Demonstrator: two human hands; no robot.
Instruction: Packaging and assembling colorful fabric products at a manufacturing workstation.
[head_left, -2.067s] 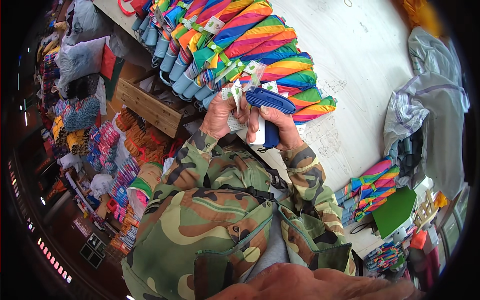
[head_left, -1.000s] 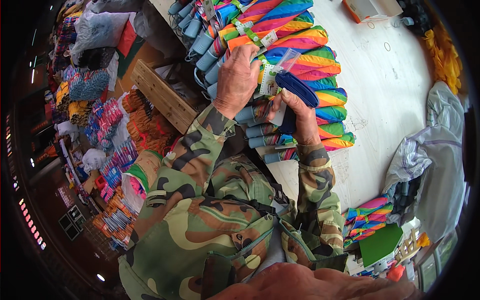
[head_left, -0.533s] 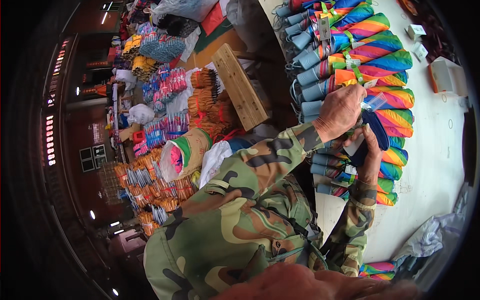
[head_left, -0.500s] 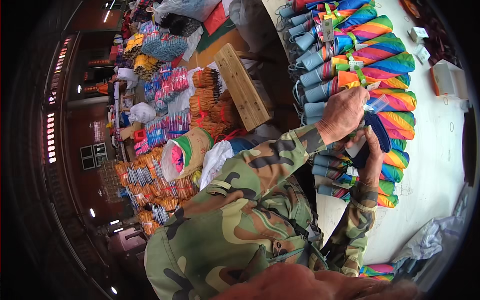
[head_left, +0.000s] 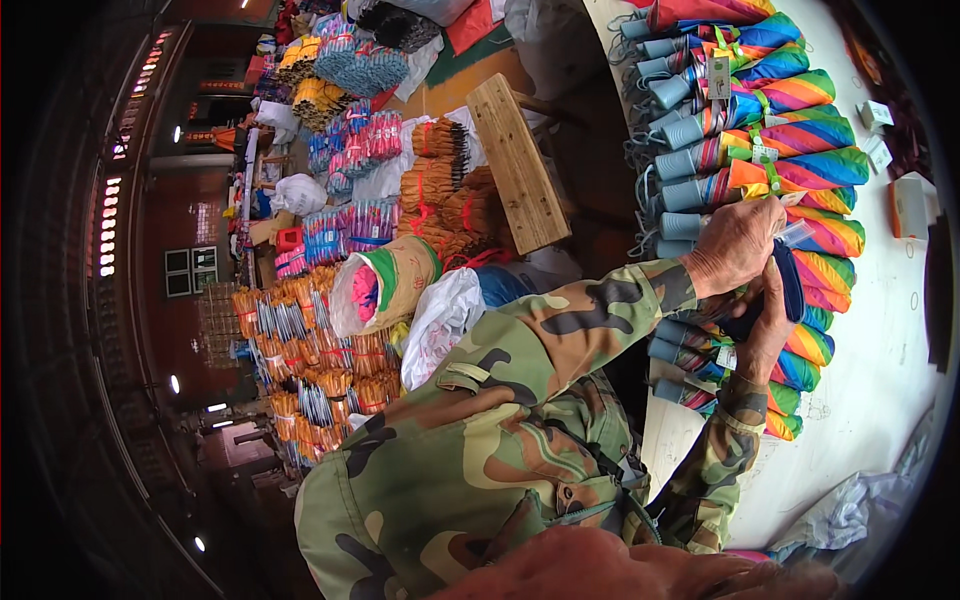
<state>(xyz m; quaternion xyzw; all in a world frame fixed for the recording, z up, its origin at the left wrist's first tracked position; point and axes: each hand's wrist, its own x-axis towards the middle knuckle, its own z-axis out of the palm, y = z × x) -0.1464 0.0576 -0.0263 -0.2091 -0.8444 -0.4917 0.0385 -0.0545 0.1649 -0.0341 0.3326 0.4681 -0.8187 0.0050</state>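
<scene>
My left hand (head_left: 738, 243) is closed, its fingertips pinched together above a row of folded rainbow umbrellas (head_left: 822, 168). A clear plastic strip (head_left: 797, 234) sticks out by its fingertips; whether they grip it is hard to tell. Just below, my right hand (head_left: 768, 325) is wrapped round a dark blue item (head_left: 788, 282) that looks like folded cloth. The two hands nearly touch, and my left hand partly covers what lies between them. The umbrellas lie side by side with grey-blue handles (head_left: 682, 226) pointing left; some carry green straps and white tags (head_left: 719, 78).
The umbrellas rest on a white table (head_left: 875, 330) with small white boxes (head_left: 876, 115) at its far side and crumpled plastic (head_left: 850, 515) near its lower corner. Left of it stand a wooden bench (head_left: 518, 165), an open sack (head_left: 400, 280) and piled orange bundles (head_left: 330, 350).
The whole view has shifted, so the table, umbrellas and hands sit further right in the picture. My hands stay close together, the right one still round the dark blue item.
</scene>
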